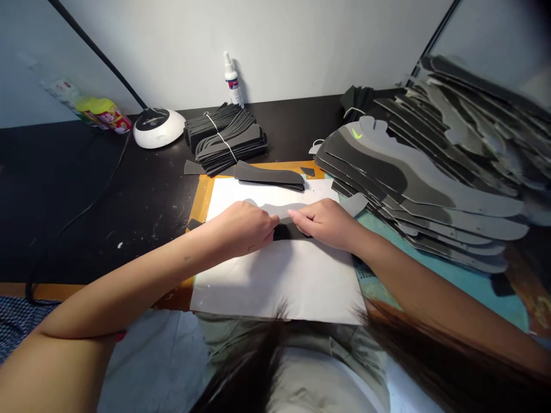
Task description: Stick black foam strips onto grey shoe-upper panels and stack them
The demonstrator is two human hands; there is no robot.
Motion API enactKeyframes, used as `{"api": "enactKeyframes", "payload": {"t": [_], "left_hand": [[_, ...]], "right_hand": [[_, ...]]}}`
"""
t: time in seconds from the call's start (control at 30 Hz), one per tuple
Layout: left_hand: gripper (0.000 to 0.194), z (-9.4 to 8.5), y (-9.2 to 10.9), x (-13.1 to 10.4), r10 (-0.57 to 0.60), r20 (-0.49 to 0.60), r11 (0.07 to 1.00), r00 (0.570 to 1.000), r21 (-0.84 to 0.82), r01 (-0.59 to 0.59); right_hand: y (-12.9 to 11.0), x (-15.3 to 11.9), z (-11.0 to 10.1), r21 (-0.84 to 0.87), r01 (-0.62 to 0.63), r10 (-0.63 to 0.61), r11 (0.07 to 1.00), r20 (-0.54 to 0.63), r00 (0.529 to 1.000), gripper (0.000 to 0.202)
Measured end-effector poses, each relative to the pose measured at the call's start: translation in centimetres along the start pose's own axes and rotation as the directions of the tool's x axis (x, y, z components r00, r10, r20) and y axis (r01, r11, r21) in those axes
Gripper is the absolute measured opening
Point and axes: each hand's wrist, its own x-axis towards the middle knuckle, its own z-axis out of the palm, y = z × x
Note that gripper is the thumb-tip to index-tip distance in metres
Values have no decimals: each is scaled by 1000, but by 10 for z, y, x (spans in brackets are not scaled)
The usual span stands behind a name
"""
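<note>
White sheet (275,281) beneath curved grey piece (282,211)

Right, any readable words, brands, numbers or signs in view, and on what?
No words or numbers legible.
Spray bottle: label print too small.
Lamp base: pale lettering on the black top, unreadable.
Yellow-and-red container: print blurred.
Teal mat: dark printed patch, too small.
Only clear sign: a yellow-green tick-like mark on the top grey piece of the right-hand stack.
</note>
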Motion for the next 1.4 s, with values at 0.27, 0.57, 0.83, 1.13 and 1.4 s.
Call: {"api": "enactKeyframes", "payload": {"t": [0.27, 0.57, 0.83, 1.13, 1.4], "left_hand": [[21, 18, 8, 14, -37, -91, 977, 995, -211, 17], [19, 32, 0, 15, 17, -223, 962, 975, -261, -77], [19, 35, 1, 16, 10, -239, 964, 971, -255, -73], [21, 36, 3, 16, -6, -259, 962, 966, -265, -65], [23, 40, 7, 16, -78, -316, 949, 946, -315, -27]], "right_hand": [[1, 0, -2, 13, 27, -27, 1000, 8, 1000, 47], [2, 2, 0, 72, 29, -26, 997, -41, 999, 50], [1, 2, 2, 26, 52, -50, 998, -61, 997, 48], [-1, 2, 2, -36, 42, -44, 998, -50, 998, 49], [-2, 3, 1, -120, 42, -41, 992, 13, 999, 46]]}}
